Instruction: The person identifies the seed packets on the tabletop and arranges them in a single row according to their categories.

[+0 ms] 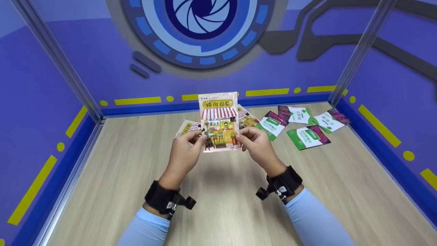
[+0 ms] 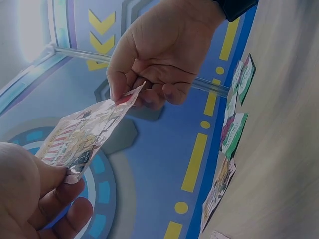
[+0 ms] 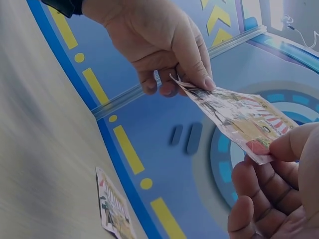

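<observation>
Head view, and both hands were on it: a sunflower packet point(image 1: 220, 121), striped shop awning across its face, hung in mid-air over the wood-grain table point(image 1: 222, 198), face to the camera, pinched low on one side by the left hand point(image 1: 184, 150) and low on the other by the right hand point(image 1: 261, 145). Partly hidden behind it, one awning-print packet point(image 1: 186, 127) peeked out on the left and another awning-print packet point(image 1: 248, 118) on the right, with four green-and-white flower packets point(image 1: 309, 137) spread farther right. The step in hand, by the look of it, was holding the packet up, spread between two grips for a clear view. Over to the left wrist: the left thumb pressed the near corner from above, fingers bent beneath, while across the gap the right hand nipped the opposite corner, and the packet slanted between them. Right wrist now, and it matched: right thumb on top, fingers curled below, the sheet a touch rippled along its lower edge. The next move, I reckoned, called for both pinches travelling level together, or one letting go only once the other had it firmly, since such thin stuff could easily buckle.
</observation>
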The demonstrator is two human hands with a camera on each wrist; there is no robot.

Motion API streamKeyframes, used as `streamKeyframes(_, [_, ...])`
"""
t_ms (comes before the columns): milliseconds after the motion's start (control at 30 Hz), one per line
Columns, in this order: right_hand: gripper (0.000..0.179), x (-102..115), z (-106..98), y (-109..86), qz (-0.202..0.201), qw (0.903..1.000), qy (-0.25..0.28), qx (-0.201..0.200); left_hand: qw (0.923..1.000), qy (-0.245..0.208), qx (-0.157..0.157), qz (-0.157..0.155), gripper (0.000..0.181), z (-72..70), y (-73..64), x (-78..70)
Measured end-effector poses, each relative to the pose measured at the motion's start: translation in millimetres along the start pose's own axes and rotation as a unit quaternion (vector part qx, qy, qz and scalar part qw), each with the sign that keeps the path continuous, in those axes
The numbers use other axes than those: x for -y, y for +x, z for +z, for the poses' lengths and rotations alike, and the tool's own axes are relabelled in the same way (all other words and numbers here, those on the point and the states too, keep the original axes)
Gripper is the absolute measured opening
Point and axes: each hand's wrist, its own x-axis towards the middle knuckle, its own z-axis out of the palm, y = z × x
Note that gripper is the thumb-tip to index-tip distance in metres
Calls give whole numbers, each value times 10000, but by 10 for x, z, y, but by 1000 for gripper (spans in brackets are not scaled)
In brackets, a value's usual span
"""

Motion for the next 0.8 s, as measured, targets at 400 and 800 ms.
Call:
streamKeyframes(400, [10,-18,-25,7,-200,9993,-102,315,9999,129,49,60,15,-12,-38,-38])
streamKeyframes(800, [12,-21,-20,14,-86,9993,-171,336,9990,353,189,-185,10,7,-37,-3])
